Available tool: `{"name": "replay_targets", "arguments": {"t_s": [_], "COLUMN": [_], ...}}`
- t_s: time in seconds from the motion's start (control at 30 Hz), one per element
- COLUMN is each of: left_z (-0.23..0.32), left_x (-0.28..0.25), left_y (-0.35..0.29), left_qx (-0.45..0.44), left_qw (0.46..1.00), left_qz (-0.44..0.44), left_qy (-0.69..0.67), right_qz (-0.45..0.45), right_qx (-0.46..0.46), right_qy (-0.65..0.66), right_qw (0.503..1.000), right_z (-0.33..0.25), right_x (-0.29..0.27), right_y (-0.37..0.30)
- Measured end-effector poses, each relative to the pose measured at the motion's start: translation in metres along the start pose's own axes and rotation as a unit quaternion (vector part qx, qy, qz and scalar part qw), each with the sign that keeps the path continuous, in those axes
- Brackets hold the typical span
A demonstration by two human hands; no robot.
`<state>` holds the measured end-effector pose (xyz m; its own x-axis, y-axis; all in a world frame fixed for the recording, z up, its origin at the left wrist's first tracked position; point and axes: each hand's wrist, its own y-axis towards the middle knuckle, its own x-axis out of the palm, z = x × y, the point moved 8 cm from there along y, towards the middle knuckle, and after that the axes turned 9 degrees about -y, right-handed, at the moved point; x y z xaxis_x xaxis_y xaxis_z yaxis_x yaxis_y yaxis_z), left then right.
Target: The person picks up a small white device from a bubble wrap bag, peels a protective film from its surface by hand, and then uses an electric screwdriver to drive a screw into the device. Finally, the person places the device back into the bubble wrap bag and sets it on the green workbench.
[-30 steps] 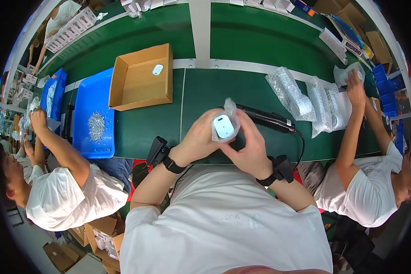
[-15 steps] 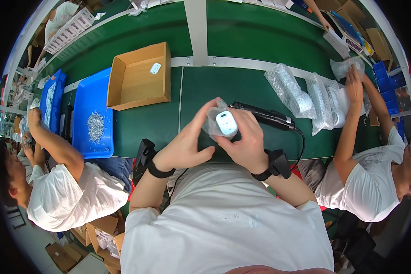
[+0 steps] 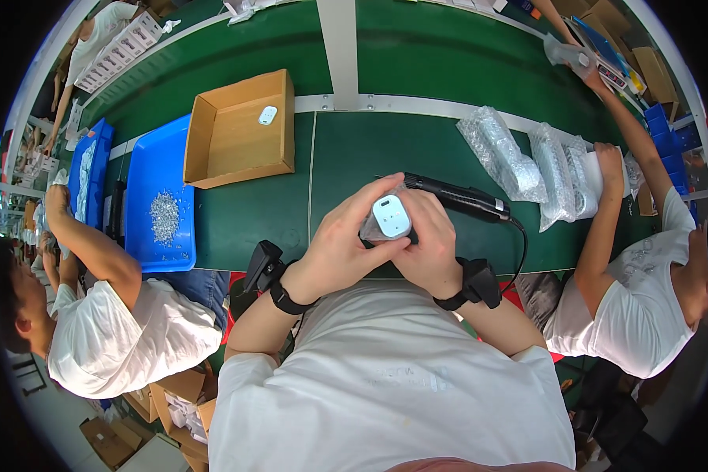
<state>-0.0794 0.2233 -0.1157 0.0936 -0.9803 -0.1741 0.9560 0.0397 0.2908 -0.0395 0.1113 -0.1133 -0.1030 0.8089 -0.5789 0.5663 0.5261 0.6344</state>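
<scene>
Between my two hands is a device with a white, rounded end cap, wrapped round its sides in clear plastic film. A dark slot and small holes show on the cap, which faces up. My left hand curls round the device from the left. From the right, my right hand closes on it, its thumb near the cap's lower edge. The device's lower part is hidden by my fingers. Just beyond my right hand lies a black electric screwdriver with a cable.
A cardboard box holds one loose white cap. Left of it, a blue tray contains a heap of small screws. Bubble-wrapped items lie at the right. Co-workers sit on both sides of me.
My left hand has moved right and closed round the device, its thumb now beside the cap. The co-worker at the right has reached farther away with a plastic-wrapped thing.
</scene>
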Motion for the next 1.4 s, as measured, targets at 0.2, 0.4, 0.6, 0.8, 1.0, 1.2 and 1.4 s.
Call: {"name": "replay_targets", "arguments": {"t_s": [0.2,0.4,0.6,0.8,1.0,1.2,1.4], "left_z": [0.01,0.005,0.046,0.016,-0.052,0.007,-0.003], "left_x": [0.002,-0.01,-0.01,0.036,0.091,0.083,0.059], "left_y": [0.002,0.001,0.053,0.153,0.161,0.144,0.149], "left_qx": [0.09,0.055,0.087,-0.025,-0.195,0.078,0.11], "left_qw": [0.995,0.996,0.981,0.924,0.873,0.961,0.97], "left_qz": [0.028,0.059,0.004,-0.063,-0.1,-0.114,-0.065], "left_qy": [0.029,-0.046,-0.175,-0.376,-0.436,-0.239,-0.207], "right_qz": [0.036,-0.01,-0.192,-0.148,-0.057,0.029,-0.003], "right_qx": [0.005,0.1,0.16,0.275,0.23,0.08,0.031], "right_qy": [0.003,0.079,0.285,0.251,-0.142,-0.208,-0.118], "right_qw": [0.999,0.992,0.925,0.916,0.961,0.974,0.993], "right_z": [0.0,0.02,0.024,0.07,0.088,0.076,0.09], "right_x": [-0.003,0.009,-0.006,-0.08,-0.127,-0.103,-0.119], "right_y": [-0.005,-0.005,0.007,0.024,0.051,0.047,0.062]}}
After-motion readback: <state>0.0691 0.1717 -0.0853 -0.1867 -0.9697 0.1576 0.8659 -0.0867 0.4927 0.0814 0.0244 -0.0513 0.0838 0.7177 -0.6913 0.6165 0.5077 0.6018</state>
